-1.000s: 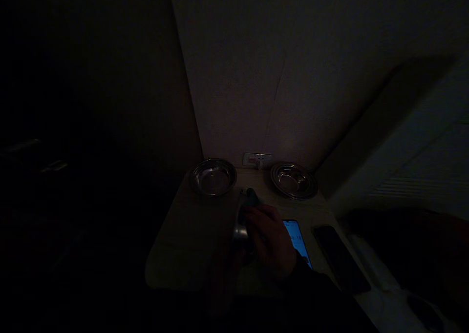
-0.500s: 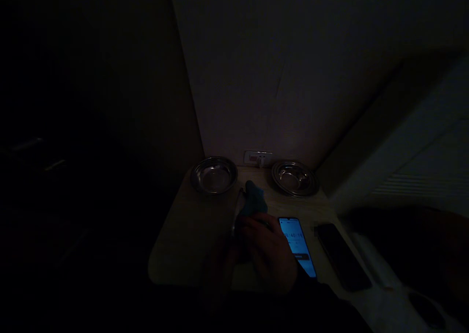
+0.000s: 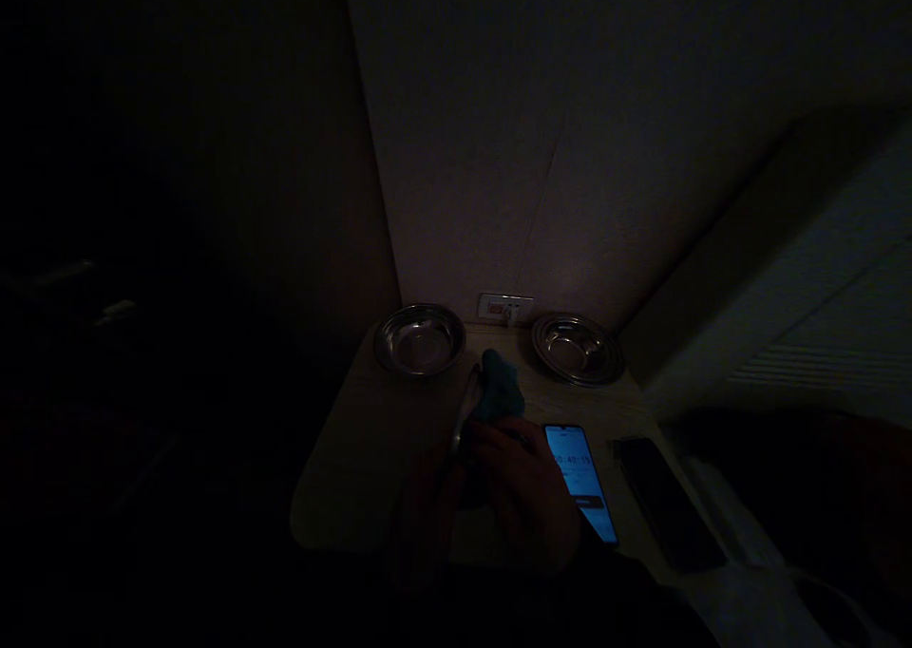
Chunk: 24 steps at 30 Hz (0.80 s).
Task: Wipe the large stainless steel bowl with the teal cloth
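Observation:
In very dim light, my right hand is closed on a blue-green cloth, which bunches out beyond the fingers. Against the cloth's left side shows the thin, curved shiny rim of a metal dish, tilted up on edge. My left hand, lower and to the left, is closed at the near side of this dish. Most of the dish is hidden by darkness and my fingers, so I cannot tell whether it is a bowl or a plate.
On the small table a metal bowl stands back left, and stacked metal dishes back right. A lit phone with a running timer and a dark phone lie at right. A wall socket holds a plug.
The phone's timer has advanced. Both hands keep nearly the same place with the cloth and the dish. The whole view has shifted slightly.

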Tool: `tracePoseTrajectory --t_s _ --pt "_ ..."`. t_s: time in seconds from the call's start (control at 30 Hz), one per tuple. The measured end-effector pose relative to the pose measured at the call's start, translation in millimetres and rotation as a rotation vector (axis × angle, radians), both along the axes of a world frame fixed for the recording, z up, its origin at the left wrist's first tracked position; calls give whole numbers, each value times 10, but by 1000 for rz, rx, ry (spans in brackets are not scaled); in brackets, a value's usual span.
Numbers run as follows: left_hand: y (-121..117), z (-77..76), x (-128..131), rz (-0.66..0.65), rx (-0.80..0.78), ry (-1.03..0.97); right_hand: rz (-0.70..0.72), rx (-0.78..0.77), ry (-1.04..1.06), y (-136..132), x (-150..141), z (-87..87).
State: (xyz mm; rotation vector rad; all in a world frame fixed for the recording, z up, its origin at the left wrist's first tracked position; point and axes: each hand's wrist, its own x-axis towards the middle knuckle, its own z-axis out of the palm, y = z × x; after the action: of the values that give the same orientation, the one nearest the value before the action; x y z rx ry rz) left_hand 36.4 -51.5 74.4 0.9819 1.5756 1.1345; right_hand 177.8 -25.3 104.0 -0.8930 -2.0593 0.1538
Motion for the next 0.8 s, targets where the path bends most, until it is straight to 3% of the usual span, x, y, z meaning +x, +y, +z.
tracePoseTrajectory --t_s 0.3,0.53,0.8 --pt "-8 -225 28 198 12 64 -2 60 -23 32 46 -52" --pt "-67 -219 77 188 -1 56 -29 63 -161 -19 40 -45" --pt "-109 -377 -5 197 -3 109 -31 -49 -95 242 6 63"
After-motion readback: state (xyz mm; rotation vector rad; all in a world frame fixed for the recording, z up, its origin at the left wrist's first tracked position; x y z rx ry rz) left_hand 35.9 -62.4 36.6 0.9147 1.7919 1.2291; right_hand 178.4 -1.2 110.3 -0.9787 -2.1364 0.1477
